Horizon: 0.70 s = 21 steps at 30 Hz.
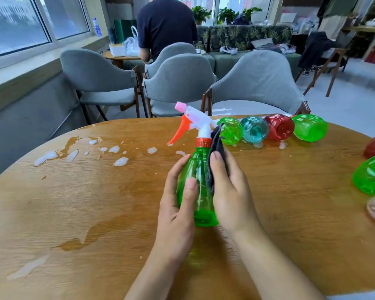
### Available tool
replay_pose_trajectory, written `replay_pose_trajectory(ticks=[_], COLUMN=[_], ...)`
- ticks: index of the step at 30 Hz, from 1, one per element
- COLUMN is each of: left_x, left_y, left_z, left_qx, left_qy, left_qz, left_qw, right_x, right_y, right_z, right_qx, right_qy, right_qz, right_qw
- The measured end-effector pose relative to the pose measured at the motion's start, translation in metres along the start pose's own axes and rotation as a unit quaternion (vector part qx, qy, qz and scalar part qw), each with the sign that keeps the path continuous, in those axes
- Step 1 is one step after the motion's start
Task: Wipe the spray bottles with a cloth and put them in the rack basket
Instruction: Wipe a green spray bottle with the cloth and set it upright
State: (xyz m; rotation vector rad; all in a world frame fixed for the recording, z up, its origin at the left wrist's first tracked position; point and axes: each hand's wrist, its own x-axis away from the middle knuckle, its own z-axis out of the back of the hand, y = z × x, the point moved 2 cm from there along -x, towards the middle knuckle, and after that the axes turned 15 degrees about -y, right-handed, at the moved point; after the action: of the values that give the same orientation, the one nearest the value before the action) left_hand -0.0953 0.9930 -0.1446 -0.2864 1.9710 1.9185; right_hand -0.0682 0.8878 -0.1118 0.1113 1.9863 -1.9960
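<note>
Item: green bottle, upright on the table, orange trigger and pink nozzle pointing left. It is standing near the table's middle, between both hands, likely so its sides can be reached all round.

Left hand: gripping the bottle's left side, thumb and fingers curled round the body, steadying it against the rubbing.

Right hand: pressing a dark grey cloth against the bottle's right side; fingers are lying together and curled over the cloth, which is trailing up past the orange collar. Judged step: wiping in progress, shoulder and neck being covered.

Queue: four bottles lying on their sides in a row at the far edge, bases toward the camera: green bottle two, teal bottle, red bottle, green bottle three. Small wet patches are showing beneath them, suggesting they are waiting to be wiped. More bottles are lying at the right edge, partly cut off.

Spills: white foamy puddles are sitting on the table's left half.

Rack basket: not in view; placing judged not yet begun.

Background: grey chairs; a person standing, back turned.
</note>
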Motion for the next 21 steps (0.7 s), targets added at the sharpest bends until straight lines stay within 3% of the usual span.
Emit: replay_pose_trajectory(ticks=[5,8,12,17,21], left_x=[0.002,0.001,-0.002,-0.003,0.000], left_y=[-0.005,-0.007,-0.008,-0.011,-0.006], left_z=[-0.001,-0.001,-0.005,-0.004,-0.006], left_qx=[0.056,0.129,0.204,0.183,0.110], left_qy=[-0.004,0.009,0.026,0.039,0.013], left_qz=[0.043,0.088,0.134,0.121,0.097], left_qw=[0.997,0.988,0.969,0.975,0.989], right_x=[0.003,0.006,0.011,0.012,0.015], right_y=[-0.001,0.005,0.018,0.016,0.017], right_z=[0.006,0.009,0.009,0.011,0.006], right_qx=[-0.213,-0.263,-0.301,-0.299,-0.242], right_qy=[0.057,0.094,0.080,0.118,0.092], right_qz=[-0.145,-0.173,-0.195,-0.119,-0.055], right_qw=[0.964,0.945,0.930,0.940,0.964])
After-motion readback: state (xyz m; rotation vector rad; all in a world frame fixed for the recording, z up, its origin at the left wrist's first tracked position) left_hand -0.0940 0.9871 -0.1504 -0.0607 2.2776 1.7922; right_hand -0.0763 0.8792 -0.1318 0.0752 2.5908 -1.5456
